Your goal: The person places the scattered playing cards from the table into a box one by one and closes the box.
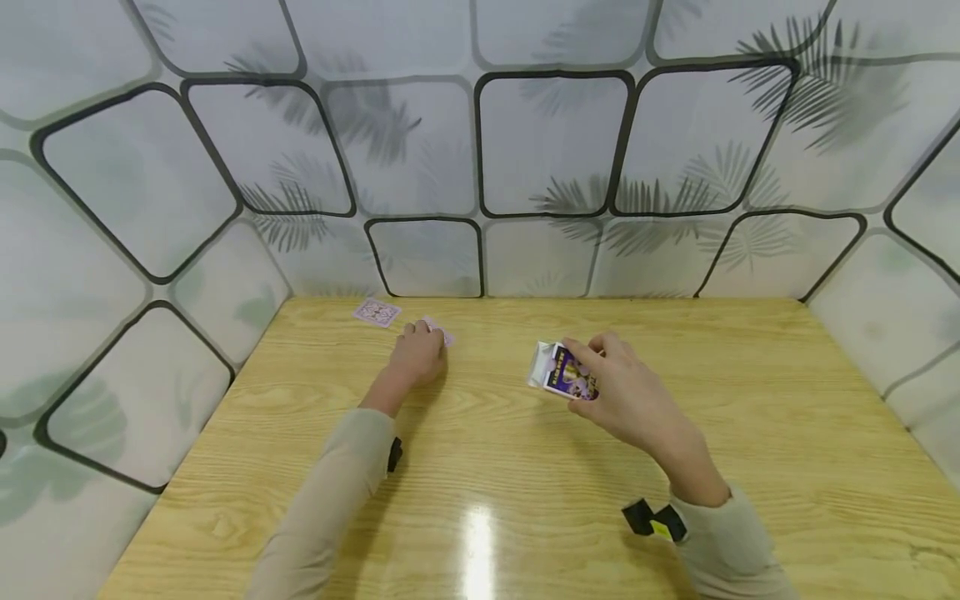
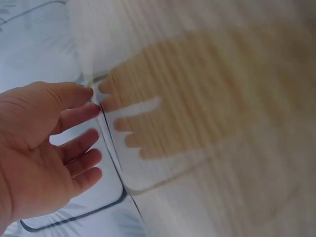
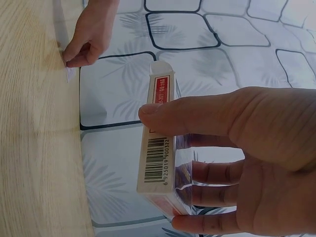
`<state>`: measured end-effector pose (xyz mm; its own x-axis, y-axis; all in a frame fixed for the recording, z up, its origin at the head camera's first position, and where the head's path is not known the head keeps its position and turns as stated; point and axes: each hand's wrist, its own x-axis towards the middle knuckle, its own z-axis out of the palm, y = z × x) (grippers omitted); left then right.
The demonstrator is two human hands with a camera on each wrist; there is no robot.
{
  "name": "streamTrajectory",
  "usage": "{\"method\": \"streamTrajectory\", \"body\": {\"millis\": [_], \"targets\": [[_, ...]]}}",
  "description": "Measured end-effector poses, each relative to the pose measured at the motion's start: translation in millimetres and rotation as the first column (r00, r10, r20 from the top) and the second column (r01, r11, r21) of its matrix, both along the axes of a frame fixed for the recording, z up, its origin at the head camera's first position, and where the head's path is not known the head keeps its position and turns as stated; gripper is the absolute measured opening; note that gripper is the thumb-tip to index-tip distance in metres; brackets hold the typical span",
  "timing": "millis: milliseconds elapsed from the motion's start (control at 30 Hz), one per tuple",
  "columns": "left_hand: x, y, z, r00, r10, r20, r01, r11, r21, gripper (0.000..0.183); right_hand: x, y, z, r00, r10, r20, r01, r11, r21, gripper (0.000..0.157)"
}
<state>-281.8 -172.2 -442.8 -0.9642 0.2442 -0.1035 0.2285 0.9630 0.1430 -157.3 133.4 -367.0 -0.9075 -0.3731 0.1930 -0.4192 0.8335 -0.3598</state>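
My left hand (image 1: 418,354) is at the far left part of the table, fingertips at a pink-and-white playing card (image 1: 447,337). In the right wrist view, the thumb and forefinger pinch that card (image 3: 70,74) low at the table top. Just left of it, another playing card (image 1: 377,312) lies patterned back up. Out to the right, my right hand (image 1: 630,392) grips a purple playing-card box (image 1: 572,375) above the table, thumb on one side and fingers on the other. The box's white flap (image 1: 539,363) stands open, pointing left; its narrow side (image 3: 156,160) bears a barcode.
The wood-grain table (image 1: 480,450) runs back to a patterned cloth wall (image 1: 555,142), with more of the cloth at both sides. Black wrist devices (image 1: 654,521) sit at the sleeves. A bright light reflection (image 1: 478,550) shows on the near table top.
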Motion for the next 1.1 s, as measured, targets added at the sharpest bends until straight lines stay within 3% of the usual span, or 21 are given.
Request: {"method": "streamTrajectory", "body": {"millis": [100,267,400,633,900,1100], "targets": [[-4.8,-5,-1.0,0.998,0.064,0.022,-0.066,0.995,0.069,0.023,-0.1,0,-0.2,1.000,0.000,-0.003,0.000,1.000,-0.004,0.076],[-10.3,-21,2.7,0.974,0.181,0.136,-0.206,0.958,0.199,0.057,-0.3,-1,-1.2,1.000,-0.003,0.008,0.003,1.000,-0.013,0.077],[-9.5,-26,8.4,0.955,0.211,0.208,-0.251,0.948,0.195,0.078,-0.7,1,-0.3,1.000,0.000,0.007,0.000,1.000,-0.019,0.076],[-1.7,-18,13.4,0.919,0.263,0.295,-0.326,0.926,0.189,0.099,-1.8,3,1.4,1.000,0.001,0.016,0.000,1.000,-0.011,0.076],[8.1,-11,10.5,0.896,0.357,0.265,-0.412,0.891,0.190,0.101,-1.1,2,-0.9,1.000,-0.003,0.020,0.003,1.000,-0.004,0.078],[20.9,-8,6.3,0.873,0.439,0.213,-0.481,0.845,0.234,0.100,-1.5,2,-0.9,1.000,-0.005,0.023,0.005,1.000,0.000,0.077]]}}
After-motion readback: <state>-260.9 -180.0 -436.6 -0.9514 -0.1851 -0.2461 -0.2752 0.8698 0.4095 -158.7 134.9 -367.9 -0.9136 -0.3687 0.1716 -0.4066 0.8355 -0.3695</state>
